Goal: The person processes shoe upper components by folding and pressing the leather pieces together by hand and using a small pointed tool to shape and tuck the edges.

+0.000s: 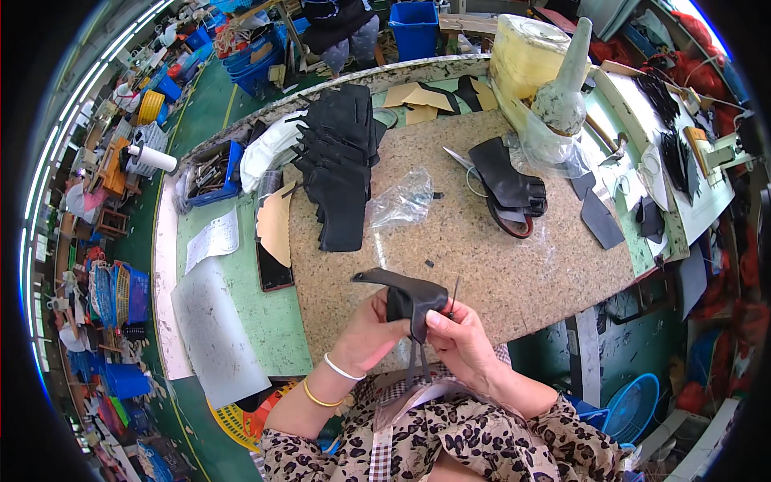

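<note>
1. Left hand (371, 328) closed around black leather piece (408, 299), held just above near edge of speckled work slab (514, 265).
2. Right hand (459, 337) pinches same piece, thumb on top, thin needle-like tool (454, 294) sticking up.
3. Stack of black cut pieces (341, 173) lies further back.

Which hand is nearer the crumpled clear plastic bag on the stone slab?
Left. The left hand sits below the plastic bag, slightly left; the right hand is farther right. Both grip the black leather piece.
</note>
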### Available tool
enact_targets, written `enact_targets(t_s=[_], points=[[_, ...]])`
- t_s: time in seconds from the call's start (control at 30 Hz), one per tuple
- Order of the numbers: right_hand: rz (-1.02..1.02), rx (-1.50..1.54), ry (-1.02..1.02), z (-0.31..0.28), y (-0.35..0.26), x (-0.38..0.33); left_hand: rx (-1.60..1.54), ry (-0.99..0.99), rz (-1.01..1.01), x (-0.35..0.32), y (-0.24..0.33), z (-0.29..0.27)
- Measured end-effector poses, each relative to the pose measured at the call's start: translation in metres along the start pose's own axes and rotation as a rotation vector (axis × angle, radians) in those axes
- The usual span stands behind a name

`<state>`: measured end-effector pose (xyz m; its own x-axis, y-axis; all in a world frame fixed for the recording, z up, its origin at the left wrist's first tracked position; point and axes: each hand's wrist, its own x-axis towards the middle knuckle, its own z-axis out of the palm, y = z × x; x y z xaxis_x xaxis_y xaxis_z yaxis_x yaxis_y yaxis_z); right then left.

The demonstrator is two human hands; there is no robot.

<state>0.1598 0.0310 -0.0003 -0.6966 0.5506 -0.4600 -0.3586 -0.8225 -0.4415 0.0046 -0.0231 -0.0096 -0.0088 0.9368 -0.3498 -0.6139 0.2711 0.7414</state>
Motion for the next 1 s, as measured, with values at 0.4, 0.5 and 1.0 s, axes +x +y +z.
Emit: enact_targets(t_s=[0.4, 0.5, 1.0], points=[[0.051, -0.028, -0.048, -0.011, -0.006, 0.005, -0.254, -0.114, -0.022, -0.014, -0.008, 0.005], [0.075, -0.005, -0.034, -0.009, -0.01, 0.005, -0.132, -0.08, 0.036, -0.012, -0.014, 0.001], [-0.609, -1.093, 0.122, -0.034, -0.04, -0.036, 0.344, 0.266, -0.092, -0.004, 0.013, 0.033]])
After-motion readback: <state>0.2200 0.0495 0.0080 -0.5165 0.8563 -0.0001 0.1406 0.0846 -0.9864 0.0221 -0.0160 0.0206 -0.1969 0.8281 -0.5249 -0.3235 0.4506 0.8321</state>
